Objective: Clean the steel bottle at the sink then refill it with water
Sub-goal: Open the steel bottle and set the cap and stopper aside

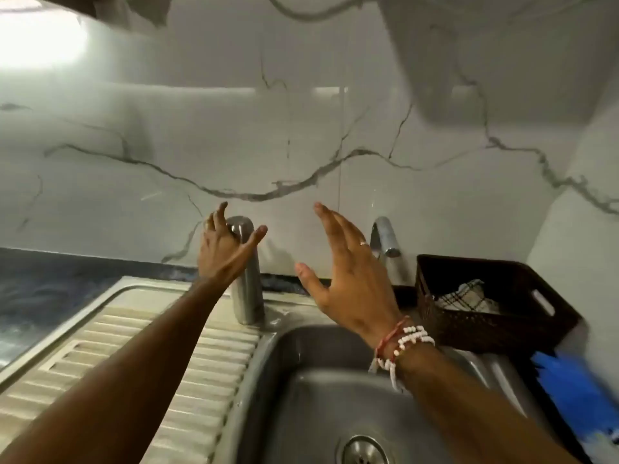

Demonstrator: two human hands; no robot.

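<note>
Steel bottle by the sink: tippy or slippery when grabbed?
Tall and narrow, the bottle probably tips easily if pushed near its top, where the left hand is. Smooth steel, possibly wet: likely slippery. Rigid and round, so it would probably roll if knocked over.

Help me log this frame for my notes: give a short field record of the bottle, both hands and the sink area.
steel bottle: upright on the ribbed drainboard, left of the basin
left hand: fingers spread at the bottle's top; grip not evident
right hand: open, raised over the basin, holding nothing
tap: behind the right hand, at the wall
basket: dark, right of the basin, a cloth inside
</note>
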